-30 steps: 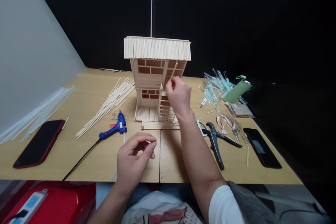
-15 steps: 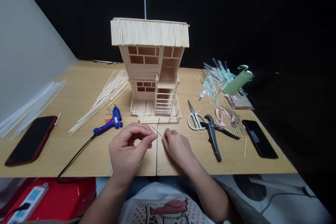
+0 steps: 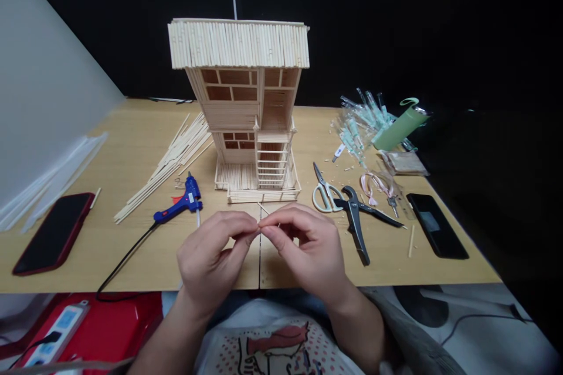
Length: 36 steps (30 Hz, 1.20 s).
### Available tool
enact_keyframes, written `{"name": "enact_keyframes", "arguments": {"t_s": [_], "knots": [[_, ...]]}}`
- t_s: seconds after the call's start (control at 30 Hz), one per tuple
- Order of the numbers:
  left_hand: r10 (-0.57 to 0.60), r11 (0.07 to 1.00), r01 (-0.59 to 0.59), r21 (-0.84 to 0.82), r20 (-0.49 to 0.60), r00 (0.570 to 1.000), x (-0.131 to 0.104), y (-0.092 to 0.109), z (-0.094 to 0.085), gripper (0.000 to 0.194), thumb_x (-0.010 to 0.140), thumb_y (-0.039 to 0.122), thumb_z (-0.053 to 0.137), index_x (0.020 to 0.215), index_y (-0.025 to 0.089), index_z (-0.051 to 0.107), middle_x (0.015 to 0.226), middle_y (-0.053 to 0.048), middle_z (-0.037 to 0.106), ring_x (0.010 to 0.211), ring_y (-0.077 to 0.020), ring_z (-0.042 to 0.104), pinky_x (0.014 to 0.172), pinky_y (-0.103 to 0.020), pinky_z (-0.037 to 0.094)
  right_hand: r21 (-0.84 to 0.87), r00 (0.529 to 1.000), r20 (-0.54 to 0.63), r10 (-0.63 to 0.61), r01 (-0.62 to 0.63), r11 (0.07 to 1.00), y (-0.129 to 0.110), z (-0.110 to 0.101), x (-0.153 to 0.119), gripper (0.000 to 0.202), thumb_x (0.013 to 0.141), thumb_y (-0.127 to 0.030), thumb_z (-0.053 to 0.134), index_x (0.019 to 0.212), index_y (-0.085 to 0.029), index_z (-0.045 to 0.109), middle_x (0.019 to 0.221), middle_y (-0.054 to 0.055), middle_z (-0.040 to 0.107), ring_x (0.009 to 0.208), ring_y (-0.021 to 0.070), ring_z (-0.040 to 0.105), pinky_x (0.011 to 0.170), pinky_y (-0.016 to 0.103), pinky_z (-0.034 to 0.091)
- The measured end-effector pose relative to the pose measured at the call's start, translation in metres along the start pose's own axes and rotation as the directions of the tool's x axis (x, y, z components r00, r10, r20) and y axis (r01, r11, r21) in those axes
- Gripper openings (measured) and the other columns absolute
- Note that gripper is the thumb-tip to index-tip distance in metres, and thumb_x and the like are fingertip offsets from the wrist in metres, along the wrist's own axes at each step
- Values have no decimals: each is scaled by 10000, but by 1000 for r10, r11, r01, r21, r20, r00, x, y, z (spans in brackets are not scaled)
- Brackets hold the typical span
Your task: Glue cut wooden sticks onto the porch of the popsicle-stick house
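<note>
My left hand (image 3: 216, 249) and my right hand (image 3: 310, 246) meet fingertip to fingertip in front of the model house, both closed in a pinch. Whatever is between the fingertips is too small to make out. Just beyond them, the end of a thin wooden stick (image 3: 263, 208) shows, partly hidden by my right hand. The two-storey model house (image 3: 240, 47) is built of wooden sticks, with a slatted roof, window frames, a ladder-like stair and a low railing. A blue hot glue gun (image 3: 188, 199) rests left of my hands.
Long wooden sticks (image 3: 162, 170) lie at the left, near a red-edged phone (image 3: 55, 234). On the right are scissors (image 3: 325, 193), black-handled cutters (image 3: 357, 225), a black phone (image 3: 437, 225), clear wrappers (image 3: 360, 123) and a green bottle (image 3: 400, 129). The glue gun's cord (image 3: 125, 263) hangs over the front edge.
My right hand has lifted from beside the stick on the table and moved left and turned, so its fingertips now meet those of my left hand. The view has shifted slightly.
</note>
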<state>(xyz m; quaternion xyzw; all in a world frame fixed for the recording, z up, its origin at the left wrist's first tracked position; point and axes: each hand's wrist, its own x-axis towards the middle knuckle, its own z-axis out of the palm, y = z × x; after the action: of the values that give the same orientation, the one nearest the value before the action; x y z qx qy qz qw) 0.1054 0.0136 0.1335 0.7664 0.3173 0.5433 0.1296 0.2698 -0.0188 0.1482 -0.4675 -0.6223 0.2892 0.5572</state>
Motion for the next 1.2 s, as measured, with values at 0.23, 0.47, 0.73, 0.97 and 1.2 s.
{"name": "enact_keyframes", "arguments": {"t_s": [0.23,0.47,0.73,0.97,1.2], "knots": [[-211,911,194,-364,-8,977,-6,-1,7,132,816,98,791,829,193,701,766,5,706,687,-115,683,619,-209,557,156,985,-49,164,-154,976,20,-5,-7,108,982,-298,642,898,-235,669,739,-21,645,493,90,544,477,240,431],[-612,102,517,-850,356,706,0,3,14,355,781,366,864,765,165,571,672,58,584,420,0,452,403,-104,358,213,988,-24,151,-143,967,26,-27,-6,327,1036,-362,556,753,-213,626,718,-3,613,525,96,534,503,243,430],[-624,54,545,-837,398,672,-1,9,23,372,761,389,876,788,161,583,675,68,581,431,6,466,435,-88,395,67,971,-87,-221,227,972,5,8,-2,169,882,-143,756,1031,-222,750,895,23,731,719,125,648,611,238,542],[-654,113,537,-836,345,674,-6,10,24,292,771,311,874,772,152,630,660,40,641,461,-8,533,471,-84,433,-54,945,-187,-270,264,963,16,1,-4,102,929,-127,692,846,-184,677,759,5,669,732,128,633,678,255,508],[-651,170,501,-848,285,704,-5,6,20,231,798,274,851,799,161,649,675,32,662,458,-10,538,439,-73,421,-126,935,-341,-98,57,990,41,-46,-15,355,1020,-217,561,667,-202,524,569,-53,482,515,99,463,535,262,362]]}}
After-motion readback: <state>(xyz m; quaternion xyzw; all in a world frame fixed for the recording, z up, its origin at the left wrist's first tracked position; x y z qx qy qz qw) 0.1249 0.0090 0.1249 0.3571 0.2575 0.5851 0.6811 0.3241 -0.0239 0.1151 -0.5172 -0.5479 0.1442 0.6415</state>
